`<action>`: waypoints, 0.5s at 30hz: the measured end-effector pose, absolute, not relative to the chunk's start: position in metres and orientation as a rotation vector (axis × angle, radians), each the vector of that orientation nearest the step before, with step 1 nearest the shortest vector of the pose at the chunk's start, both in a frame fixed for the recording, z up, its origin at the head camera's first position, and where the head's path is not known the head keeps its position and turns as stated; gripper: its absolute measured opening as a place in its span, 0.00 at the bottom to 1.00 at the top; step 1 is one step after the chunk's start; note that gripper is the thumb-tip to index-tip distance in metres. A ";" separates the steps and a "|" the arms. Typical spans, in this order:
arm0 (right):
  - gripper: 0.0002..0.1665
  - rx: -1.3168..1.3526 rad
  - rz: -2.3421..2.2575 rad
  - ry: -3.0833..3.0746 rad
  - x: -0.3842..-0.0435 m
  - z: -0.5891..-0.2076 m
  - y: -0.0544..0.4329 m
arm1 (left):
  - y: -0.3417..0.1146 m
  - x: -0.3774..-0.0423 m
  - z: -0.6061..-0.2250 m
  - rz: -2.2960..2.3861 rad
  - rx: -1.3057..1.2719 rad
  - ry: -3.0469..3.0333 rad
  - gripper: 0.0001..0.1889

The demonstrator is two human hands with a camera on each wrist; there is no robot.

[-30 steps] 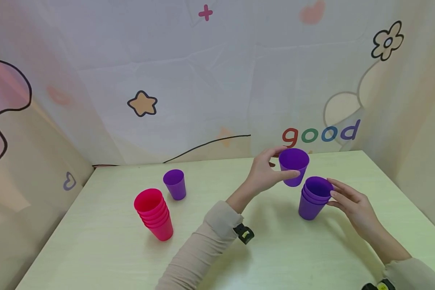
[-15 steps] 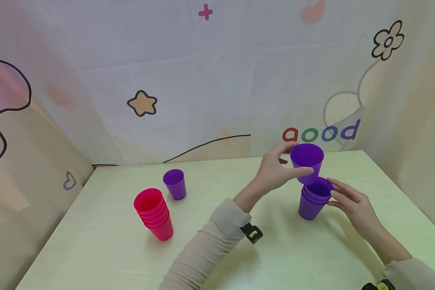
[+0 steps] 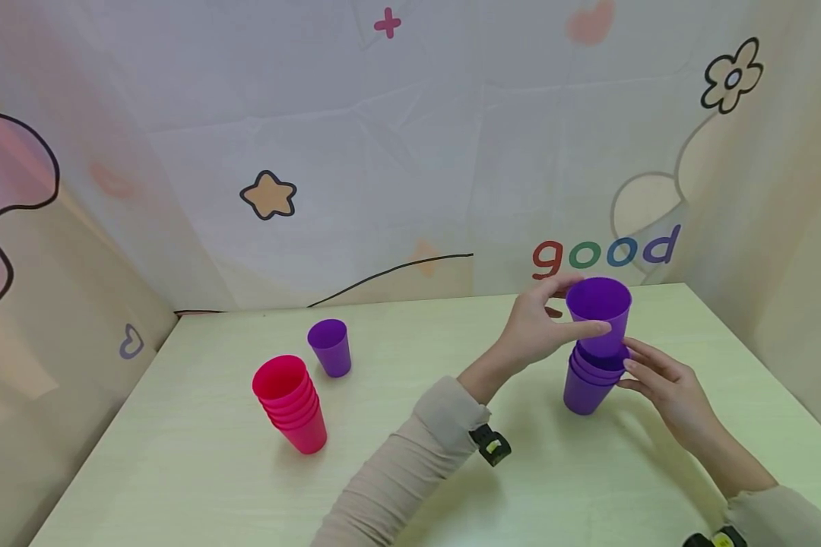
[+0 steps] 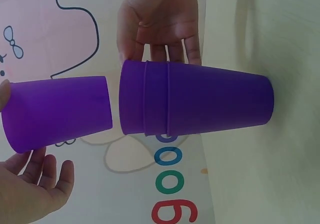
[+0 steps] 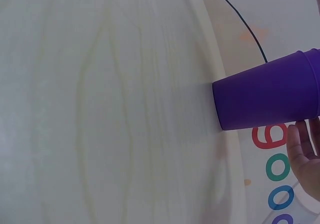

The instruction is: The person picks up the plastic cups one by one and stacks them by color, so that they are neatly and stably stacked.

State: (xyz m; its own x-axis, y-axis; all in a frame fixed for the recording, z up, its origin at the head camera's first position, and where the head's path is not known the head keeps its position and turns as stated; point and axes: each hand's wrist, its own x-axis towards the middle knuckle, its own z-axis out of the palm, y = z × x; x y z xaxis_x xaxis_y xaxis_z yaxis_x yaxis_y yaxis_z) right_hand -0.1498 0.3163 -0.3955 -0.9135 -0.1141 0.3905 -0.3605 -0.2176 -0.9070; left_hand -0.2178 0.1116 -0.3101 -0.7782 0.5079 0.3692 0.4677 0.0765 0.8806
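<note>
My left hand (image 3: 537, 327) grips a single purple cup (image 3: 598, 311), thumb on its near side, upright over a nested stack of purple cups (image 3: 586, 391). In the left wrist view a narrow gap separates the held cup's base (image 4: 57, 111) from the stack's top rim (image 4: 131, 99). That stack stands on the table, and my right hand (image 3: 673, 391) holds it by the right side near the rims, its thumb and fingers against the wall. Some of the right fingertips are hidden behind the stack in the left wrist view.
On the left of the table (image 3: 198, 471) stands a nested stack of red-pink cups (image 3: 304, 425). One more purple cup (image 3: 331, 349) stands upright just behind it. A printed cloth backdrop (image 3: 397, 167) rises at the table's back edge.
My left hand has carried its purple cup to the right, from beside the purple stack to above its opening. The right hand and the stack it holds have stayed in place.
</note>
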 end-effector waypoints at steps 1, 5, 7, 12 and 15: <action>0.24 0.578 2.265 -1.844 -0.150 -0.396 0.316 | 0.112 -0.218 -0.311 1.837 1.025 2.273 0.30; 0.25 0.590 2.270 -1.830 -0.150 -0.395 0.316 | 0.114 -0.218 -0.315 1.809 1.019 2.273 0.28; 0.25 0.592 2.268 -1.833 -0.150 -0.395 0.317 | 0.115 -0.219 -0.318 1.796 1.016 2.273 0.28; 0.25 0.609 2.282 -1.819 -0.150 -0.395 0.317 | 0.117 -0.221 -0.325 1.772 0.988 2.266 0.29; 0.25 0.614 2.290 -1.811 -0.150 -0.396 0.317 | 0.119 -0.222 -0.329 1.754 0.969 2.275 0.29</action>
